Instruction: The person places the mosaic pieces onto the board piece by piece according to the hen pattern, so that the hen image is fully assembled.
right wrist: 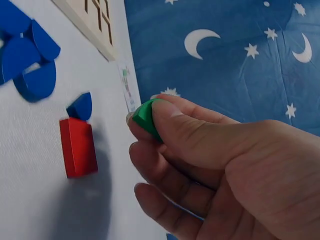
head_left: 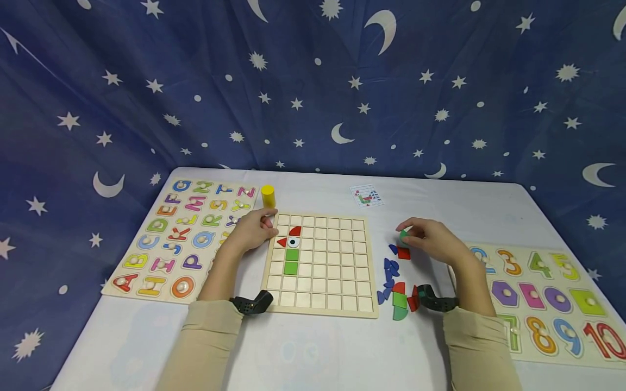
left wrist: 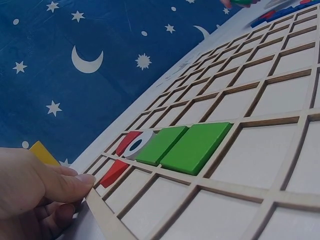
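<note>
Two tan sleeves (head_left: 210,336) come first, closest to us, and past them sits the wooden grid board (head_left: 320,312). Only a few squares on the board are filled: two green squares (head_left: 291,261), a round eye piece (head_left: 293,242) and two red bits (head_left: 288,237), all near its far left corner. Most squares are still bare, so I think the picture is only just started. Right of the board lies a pile of loose pieces (head_left: 395,288), blue, red and green. The left hand (head_left: 251,231) curls its fingers on the board's far left edge, holding it. The right hand (head_left: 432,239) is right of the board, above the pile, pinching a small green piece (right wrist: 146,117) between thumb and fingertips. A red block (right wrist: 77,147) lies just under it. Beyond the board stands a yellow peg (head_left: 267,195), and a small pattern card (head_left: 367,196).
</note>
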